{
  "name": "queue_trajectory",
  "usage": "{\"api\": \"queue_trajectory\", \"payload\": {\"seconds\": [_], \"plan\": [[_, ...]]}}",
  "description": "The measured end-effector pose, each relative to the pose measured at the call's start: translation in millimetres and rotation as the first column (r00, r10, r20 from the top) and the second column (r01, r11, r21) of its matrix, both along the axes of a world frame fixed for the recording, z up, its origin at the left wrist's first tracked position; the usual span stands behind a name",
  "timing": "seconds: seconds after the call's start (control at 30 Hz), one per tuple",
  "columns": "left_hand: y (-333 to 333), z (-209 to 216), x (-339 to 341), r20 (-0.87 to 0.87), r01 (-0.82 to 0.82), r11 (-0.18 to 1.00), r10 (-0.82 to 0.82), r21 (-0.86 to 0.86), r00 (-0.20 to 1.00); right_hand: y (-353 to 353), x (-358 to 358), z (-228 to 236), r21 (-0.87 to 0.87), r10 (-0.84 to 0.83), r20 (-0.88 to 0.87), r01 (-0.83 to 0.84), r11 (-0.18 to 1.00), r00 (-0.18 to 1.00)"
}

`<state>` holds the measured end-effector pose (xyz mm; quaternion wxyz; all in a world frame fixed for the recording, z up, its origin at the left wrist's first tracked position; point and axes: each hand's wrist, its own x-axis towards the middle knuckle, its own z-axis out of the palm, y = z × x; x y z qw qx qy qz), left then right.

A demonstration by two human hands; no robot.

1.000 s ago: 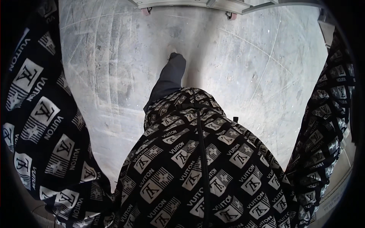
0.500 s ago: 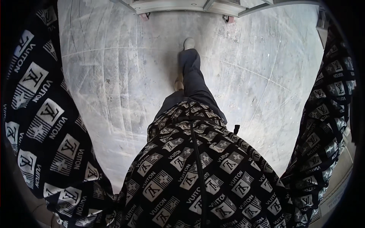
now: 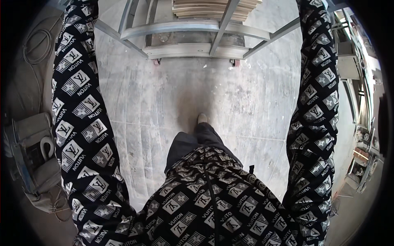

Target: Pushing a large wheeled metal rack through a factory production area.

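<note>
Both my arms, in black sleeves with a white pattern, reach forward to the upper edge of the head view. My left sleeve (image 3: 80,94) and my right sleeve (image 3: 314,110) show almost whole, but both hands lie beyond the frame. Ahead of me stands a grey metal rack (image 3: 176,27) on small reddish casters (image 3: 234,62). It carries a stack of thin light-brown boards (image 3: 213,9). The ends of my sleeves come close to the outer bars of this rack; whether my hands touch it is hidden.
Scuffed grey concrete floor (image 3: 254,94) lies under my feet and the rack. To the left are a coiled cable or hose (image 3: 39,47) and some grey equipment (image 3: 37,143). Along the right side run a pale bench-like surface (image 3: 349,98) and cluttered items (image 3: 361,158).
My arms have swung inward and forward. More of the rack, including its upper bars and board stack, has come into view, and surroundings at both sides now show. My feet have changed position in a step.
</note>
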<state>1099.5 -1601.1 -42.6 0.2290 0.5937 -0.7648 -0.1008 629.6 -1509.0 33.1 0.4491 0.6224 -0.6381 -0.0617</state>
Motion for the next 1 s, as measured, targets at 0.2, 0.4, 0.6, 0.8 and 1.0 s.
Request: {"api": "queue_trajectory", "payload": {"seconds": [0.2,0.4,0.6,0.8,1.0], "plan": [[-2.1,25.5,9.4,0.049,-0.087,0.996,0.087,0.008,0.995,21.4,76.0,15.4,0.151,-0.292,0.135,0.272,0.950,0.947],[-51.8,31.6,36.3,0.161,-0.095,0.992,0.081,0.078,0.984,13.0,64.7,39.9,0.133,-0.340,0.574,0.325,0.936,0.745],[8.4,103.4,63.7,0.157,-0.052,0.985,0.026,0.163,0.987,34.9,121.3,75.2,0.149,-0.420,0.595,0.420,0.895,0.685],[13.8,124.8,61.4,0.157,0.003,0.995,-0.018,0.098,0.987,44.2,127.5,100.9,0.103,-0.409,0.610,0.443,0.890,0.679],[13.3,136.2,52.2,0.206,0.044,0.994,-0.064,0.100,0.976,42.6,107.1,92.8,0.161,-0.447,0.656,0.467,0.870,0.608]]}}
